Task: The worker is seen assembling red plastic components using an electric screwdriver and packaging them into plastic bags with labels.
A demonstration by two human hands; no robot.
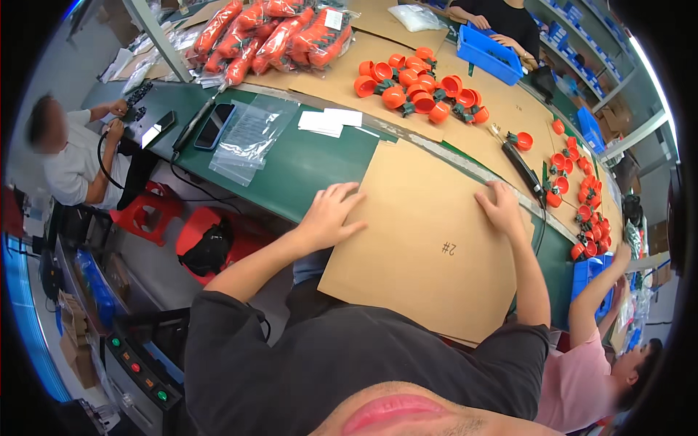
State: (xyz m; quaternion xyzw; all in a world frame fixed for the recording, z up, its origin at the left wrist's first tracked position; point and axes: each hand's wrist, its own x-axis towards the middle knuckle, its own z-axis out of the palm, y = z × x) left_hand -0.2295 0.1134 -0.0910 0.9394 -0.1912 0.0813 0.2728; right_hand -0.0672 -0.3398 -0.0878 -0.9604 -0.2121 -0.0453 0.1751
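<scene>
We see the left hand [331, 214] resting flat with its fingers spread on the near left edge of a cardboard sheet [429, 240], and the right hand [502, 208] lying palm down, fingers loosely open, on the sheet's far right edge; neither hand pinches anything. The cardboard sheet lies directly beneath both hands, spanning the gap between them and overhanging the edge of the green table [291, 171] toward the person's body. Just beyond the right hand we find a black tool [525, 171] lying on the table, with a row of orange caps [582, 200] running further to that hand's right. Beyond the left hand, well apart from it, lie clear plastic bags [251, 138], a dark phone [214, 125] beside them, and white paper slips [331, 120]. Further out still, past both hands, we see a pile of orange caps [418, 83] on brown cardboard, bagged orange parts [269, 36] beyond the left hand, and a blue bin [491, 52] held by another person. A seated person [69, 156] works far to the left of the left hand, and another person's arm [596, 291] reaches up to the right of the right hand.
</scene>
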